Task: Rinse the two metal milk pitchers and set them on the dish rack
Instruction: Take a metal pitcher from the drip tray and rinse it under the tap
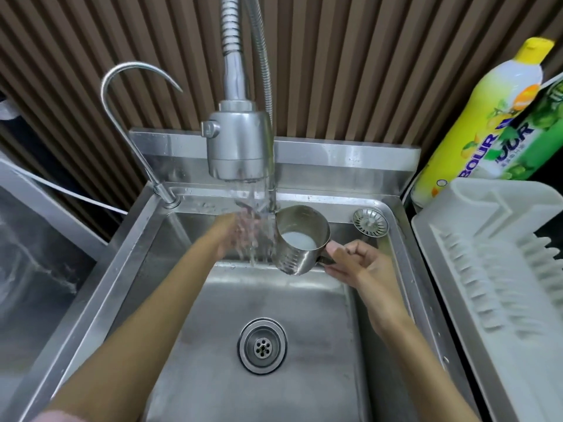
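Observation:
One metal milk pitcher [300, 242] hangs over the steel sink [128, 257], tilted, with milky liquid in its bottom. My right hand [355, 261] grips its handle from the right. My left hand [240, 236] is under the running water from the spray faucet [239, 147], fingers spread and holding nothing, just left of the pitcher. The stream falls beside the pitcher's left wall. A second pitcher is not in view. The white dish rack [499, 269] lies to the right of the sink with nothing on it.
A drain [262, 345] sits in the middle of the basin. A strainer plug [370, 222] rests on the back right ledge. A thin curved tap [131, 95] rises at the back left. Two dish soap bottles [478, 123] stand behind the rack.

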